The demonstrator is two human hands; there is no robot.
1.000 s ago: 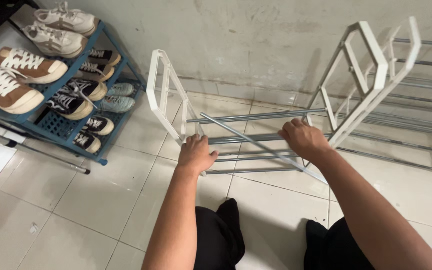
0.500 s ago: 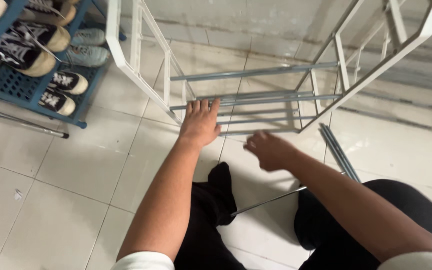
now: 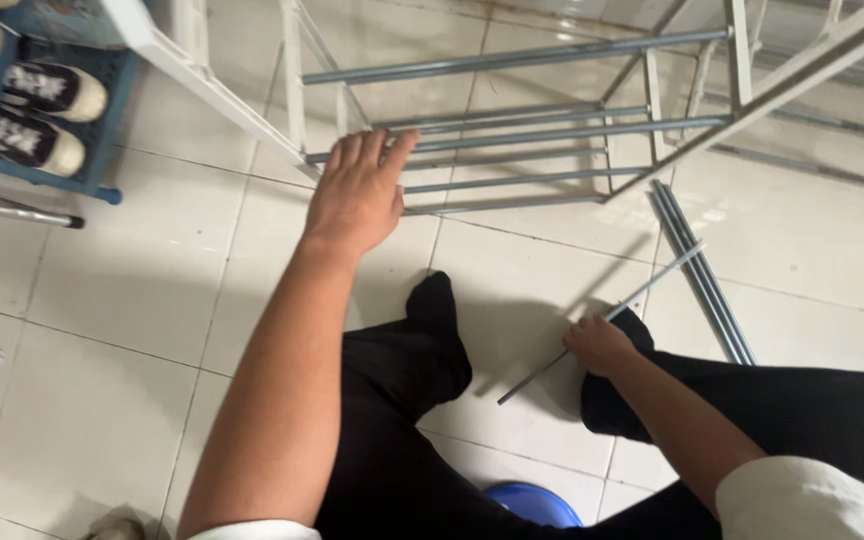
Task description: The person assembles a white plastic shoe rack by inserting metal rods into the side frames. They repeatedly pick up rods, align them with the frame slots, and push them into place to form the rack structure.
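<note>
Metal makes up most of what lies ahead: a white-framed shoe rack (image 3: 592,130) with grey crossbars stands on the pale tiled floor (image 3: 102,330), at the far centre and right. The left hand (image 3: 357,195) rests against the rack's near left corner, fingers spread and flat on the lowest bars and the white upright, not curled round anything. The right hand (image 3: 600,345), lower and nearer, is closed round a thin loose metal rod (image 3: 602,320) that slants from near the floor up towards the right. Just right of it a bundle of spare rods (image 3: 702,270) lies on the tiles. Black trouser legs (image 3: 412,400) fill the near middle. At the far left a blue shoe shelf (image 3: 12,150) carries black-and-white sneakers (image 3: 47,95), and a blue round thing (image 3: 537,500) shows at the near edge
</note>
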